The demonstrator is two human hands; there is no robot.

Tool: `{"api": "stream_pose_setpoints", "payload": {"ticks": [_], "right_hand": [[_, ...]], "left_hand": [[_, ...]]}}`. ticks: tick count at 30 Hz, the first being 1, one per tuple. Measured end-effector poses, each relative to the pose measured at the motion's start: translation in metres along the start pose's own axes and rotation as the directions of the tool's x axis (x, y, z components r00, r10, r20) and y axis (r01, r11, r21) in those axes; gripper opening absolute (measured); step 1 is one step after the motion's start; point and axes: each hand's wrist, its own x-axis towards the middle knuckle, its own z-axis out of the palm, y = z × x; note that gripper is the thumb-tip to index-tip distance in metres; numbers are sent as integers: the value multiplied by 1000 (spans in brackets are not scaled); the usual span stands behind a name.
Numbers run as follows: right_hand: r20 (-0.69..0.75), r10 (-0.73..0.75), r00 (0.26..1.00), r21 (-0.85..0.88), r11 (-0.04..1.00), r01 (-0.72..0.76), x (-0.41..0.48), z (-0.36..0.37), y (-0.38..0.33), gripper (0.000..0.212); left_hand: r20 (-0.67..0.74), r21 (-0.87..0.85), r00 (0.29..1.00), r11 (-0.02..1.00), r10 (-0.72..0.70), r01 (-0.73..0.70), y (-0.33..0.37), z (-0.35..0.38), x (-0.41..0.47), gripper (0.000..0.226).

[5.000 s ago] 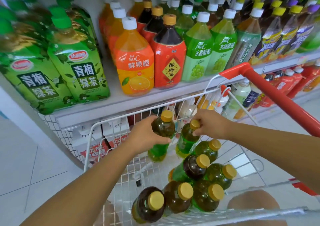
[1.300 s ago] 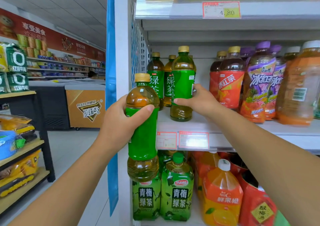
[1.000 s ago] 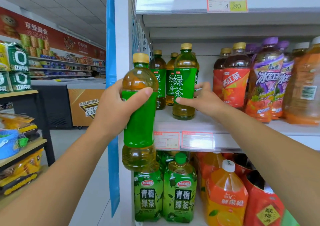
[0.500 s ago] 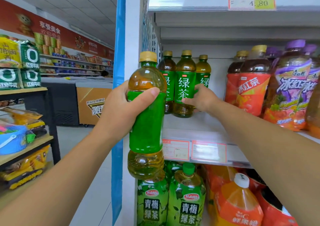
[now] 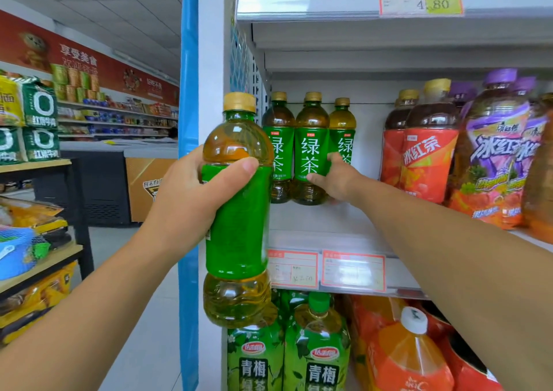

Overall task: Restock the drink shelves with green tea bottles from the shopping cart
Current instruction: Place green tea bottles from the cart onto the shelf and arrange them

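Observation:
My left hand (image 5: 185, 199) grips a green tea bottle (image 5: 238, 211) with a gold cap and green label. It is upright in front of the shelf's left post. On the white shelf (image 5: 314, 220), three green tea bottles stand in a row at the back. My right hand (image 5: 333, 179) reaches in and holds the middle bottle (image 5: 311, 139), thumb on the front of its label, with the bottle standing on the shelf. The other two stand to its left (image 5: 278, 148) and right (image 5: 343, 124). The shopping cart is out of view.
Red iced tea bottles (image 5: 428, 151) and purple-labelled bottles (image 5: 496, 157) fill the shelf's right side. The shelf below holds large green plum tea bottles (image 5: 317, 351) and orange juice bottles (image 5: 404, 357). A blue-edged post (image 5: 188, 121) bounds the unit on the left, with an aisle beyond.
Both hands lifted bottles out of the cart to the shelf. My right hand has pushed its bottle back into the row at the rear. My left hand's bottle stays raised.

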Motion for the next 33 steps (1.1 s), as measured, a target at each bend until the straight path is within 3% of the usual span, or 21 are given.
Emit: {"api": "stream_pose_setpoints", "payload": {"ticks": [3,7,13,15,20,22,25,29,31,33], "right_hand": [[22,36,999,43,998,-37,1,1,2,61],[19,52,998,-39,998,-51,-9,0,1,70],[-115,-179,977,130,973,193,-83,-29,-30,43],[-74,-251,965,236,936,262,-119,-32,-31,32],[126,-386,914,464,837,290,-191,-31,-38,52],[80,-361,929,458,841,287,-201,-29,-44,59],[-147,-318,937,361,864,350,-198,-30,-48,65],[-215,-335,917,430,811,397,-178,-46,-45,52],[-214,-357,909,440,796,416,-162,-58,-43,50],[-184,-362,914,405,819,406,-145,-65,-39,54]], "left_hand": [[-3,-2,1000,1000,-6,6,0,1,-1,33],[-18,21,999,999,-27,27,1,2,-1,39],[-6,75,994,992,-106,106,13,3,-4,33],[-5,96,988,983,-157,157,18,4,-2,41],[-189,204,966,955,-178,216,40,26,6,59],[-229,296,964,934,-131,197,54,46,8,66],[-244,456,968,873,-64,173,71,74,11,74],[-116,510,991,860,64,4,64,67,21,68],[-127,661,944,736,306,-150,42,46,26,63],[-159,789,877,593,453,-163,14,28,27,61]]}}
